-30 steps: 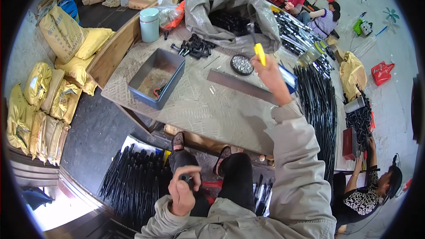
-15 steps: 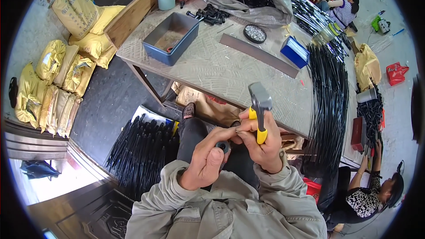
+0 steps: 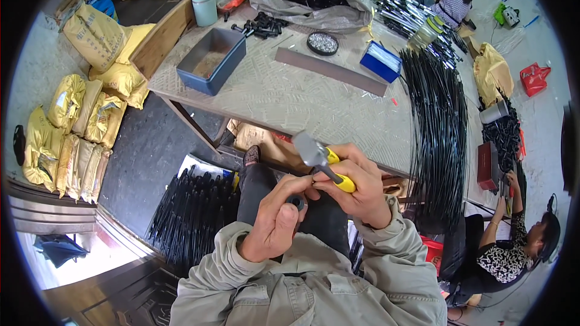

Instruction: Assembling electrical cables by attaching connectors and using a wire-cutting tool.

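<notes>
My left hand (image 3: 273,222) is closed around a dark cylindrical piece (image 3: 295,201), whose round hollow end points up beside the thumb. Most of that piece is hidden by the fingers. In my right hand (image 3: 361,186) is a hammer (image 3: 310,149) with a grey metal head and yellow grip parts, its head tilted to the left above the hands. The thumb and forefinger of the right hand pinch close to the left fingertips. Whatever small thing lies between these fingertips is too small to name. Both hands are over my lap, just before the table edge.
On the table (image 3: 266,93) are a blue-grey bin (image 3: 211,63), a flat metal bar (image 3: 329,71), a round dish (image 3: 322,43) of small bits and a blue box (image 3: 381,61). Long black rods (image 3: 438,139) lie at the right; more rods (image 3: 192,214) stand at lower left. Co-workers sit at the right.
The hammer has tipped from nearly upright toward the left, with its head now above the left fingertips. My view has shifted slightly, so the table things appear farther left. Both hands keep their hold.
</notes>
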A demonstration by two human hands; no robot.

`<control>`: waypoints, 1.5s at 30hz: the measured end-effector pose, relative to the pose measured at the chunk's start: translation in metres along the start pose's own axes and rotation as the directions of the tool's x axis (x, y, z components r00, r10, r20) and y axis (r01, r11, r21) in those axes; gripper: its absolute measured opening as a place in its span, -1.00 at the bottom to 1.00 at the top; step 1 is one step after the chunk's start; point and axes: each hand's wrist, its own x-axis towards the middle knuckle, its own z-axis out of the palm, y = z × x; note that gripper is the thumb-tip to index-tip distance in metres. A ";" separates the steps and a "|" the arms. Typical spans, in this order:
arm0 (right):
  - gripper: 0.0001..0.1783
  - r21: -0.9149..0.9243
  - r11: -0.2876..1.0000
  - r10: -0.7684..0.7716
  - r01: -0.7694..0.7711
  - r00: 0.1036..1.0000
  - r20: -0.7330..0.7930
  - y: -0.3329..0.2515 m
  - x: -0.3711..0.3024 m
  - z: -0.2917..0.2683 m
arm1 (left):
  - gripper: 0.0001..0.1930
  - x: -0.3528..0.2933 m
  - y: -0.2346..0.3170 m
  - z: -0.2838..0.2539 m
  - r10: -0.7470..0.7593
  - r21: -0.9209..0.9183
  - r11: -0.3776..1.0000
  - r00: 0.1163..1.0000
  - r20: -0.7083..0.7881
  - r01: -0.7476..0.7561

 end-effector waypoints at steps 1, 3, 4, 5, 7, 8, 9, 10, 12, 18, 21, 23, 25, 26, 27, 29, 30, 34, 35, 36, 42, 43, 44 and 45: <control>-0.80 -0.020 1.000 0.007 -0.006 1.000 0.012 0.003 0.002 -0.002 | -0.56 0.003 -0.002 0.001 -0.037 -0.004 0.999 0.999 -0.002 0.037; -0.81 -0.048 0.999 -0.008 0.008 1.000 0.004 0.013 0.014 -0.004 | -0.57 0.016 -0.008 -0.003 -0.052 0.004 0.999 0.999 0.011 0.052; -0.82 -0.094 0.996 -0.015 0.014 1.000 -0.010 0.021 0.023 -0.006 | -0.58 0.026 -0.015 -0.004 -0.132 -0.050 0.990 0.991 -0.025 0.131; -0.82 -0.140 0.990 -0.022 0.018 0.999 -0.024 0.029 0.032 -0.007 | -0.59 0.038 -0.021 -0.005 -0.213 -0.107 0.973 0.975 -0.056 0.206; -0.83 -0.197 0.980 -0.042 0.031 0.998 -0.053 0.048 0.048 -0.012 | -0.61 0.061 -0.032 -0.006 -0.279 -0.158 0.951 0.958 -0.068 0.266; -0.83 -0.150 0.989 -0.025 0.016 0.998 -0.059 0.061 0.055 -0.014 | -0.62 0.072 -0.036 -0.005 -0.292 -0.171 0.946 0.953 -0.087 0.274; -0.83 -0.104 0.995 -0.006 0.000 0.998 -0.058 0.072 0.063 -0.014 | -0.63 0.083 -0.042 -0.006 -0.306 -0.191 0.940 0.946 -0.108 0.283; -0.83 -0.056 0.998 0.013 -0.016 0.998 -0.055 0.081 0.069 -0.015 | -0.64 0.093 -0.046 -0.007 -0.322 -0.211 0.933 0.938 -0.130 0.292; -0.83 -0.031 0.999 0.032 -0.034 0.998 -0.063 0.090 0.074 -0.013 | -0.66 0.106 -0.052 -0.010 -0.335 -0.168 0.936 0.929 -0.155 0.310; -0.82 0.130 0.989 0.079 -0.069 0.994 -0.079 0.110 0.078 -0.006 | -0.74 0.119 -0.055 -0.014 -0.233 -0.004 0.972 0.952 -0.200 0.237; -0.83 0.255 0.962 0.111 -0.096 0.993 -0.043 0.113 0.074 -0.005 | -0.74 0.116 -0.058 -0.019 -0.203 0.065 0.974 0.964 -0.169 0.217; -0.83 0.315 0.943 0.125 -0.110 0.992 -0.026 0.115 0.070 -0.004 | -0.74 0.116 -0.059 -0.018 -0.190 0.098 0.974 0.970 -0.150 0.206; -0.83 0.396 0.909 0.166 -0.129 0.984 -0.062 0.116 0.068 0.000 | -0.74 0.117 -0.056 -0.017 -0.271 0.032 0.959 0.947 -0.175 0.280; -0.84 0.435 0.890 0.187 -0.135 0.979 -0.079 0.117 0.068 0.001 | -0.74 0.118 -0.056 -0.016 -0.310 -0.002 0.949 0.933 -0.185 0.315; -0.84 0.435 0.890 0.188 -0.134 0.979 -0.083 0.119 0.067 0.003 | -0.74 0.119 -0.058 -0.016 -0.310 0.000 0.949 0.933 -0.182 0.316; -0.84 0.576 0.786 0.319 -0.225 0.945 -0.066 0.123 0.066 0.007 | -0.73 0.122 -0.063 -0.015 -0.325 -0.032 0.945 0.924 -0.202 0.325; -0.84 0.640 0.722 0.381 -0.263 0.923 -0.050 0.126 0.065 0.008 | -0.73 0.123 -0.065 -0.015 -0.331 -0.049 0.943 0.919 -0.211 0.329; -0.81 0.397 0.916 0.153 -0.063 0.968 -0.199 0.135 0.063 0.008 | -0.73 0.122 -0.069 -0.014 -0.330 -0.044 0.944 0.924 -0.192 0.328; -0.81 0.392 0.918 0.154 -0.064 0.967 -0.203 0.136 0.062 0.007 | -0.73 0.121 -0.069 -0.014 -0.330 -0.047 0.944 0.925 -0.186 0.328; -0.80 0.310 0.950 0.107 -0.032 0.967 -0.230 0.135 0.060 0.005 | -0.72 0.120 -0.068 -0.014 -0.323 -0.022 0.946 0.930 -0.176 0.324; -0.80 0.129 0.988 -0.028 0.079 0.933 -0.358 0.130 0.055 0.011 | -0.67 0.116 -0.059 -0.012 -0.280 0.043 0.956 0.949 -0.147 0.289; -0.80 0.128 0.989 -0.022 0.072 0.934 -0.356 0.130 0.056 0.011 | -0.67 0.118 -0.062 -0.013 -0.286 0.038 0.955 0.947 -0.146 0.294; -0.78 0.106 0.994 -0.001 0.041 0.935 -0.354 0.131 0.057 0.010 | -0.67 0.121 -0.066 -0.014 -0.327 0.002 0.943 0.932 -0.156 0.332; -0.77 0.084 0.996 0.021 0.009 0.935 -0.353 0.131 0.059 0.009 | -0.66 0.124 -0.069 -0.015 -0.369 -0.033 0.929 0.915 -0.165 0.369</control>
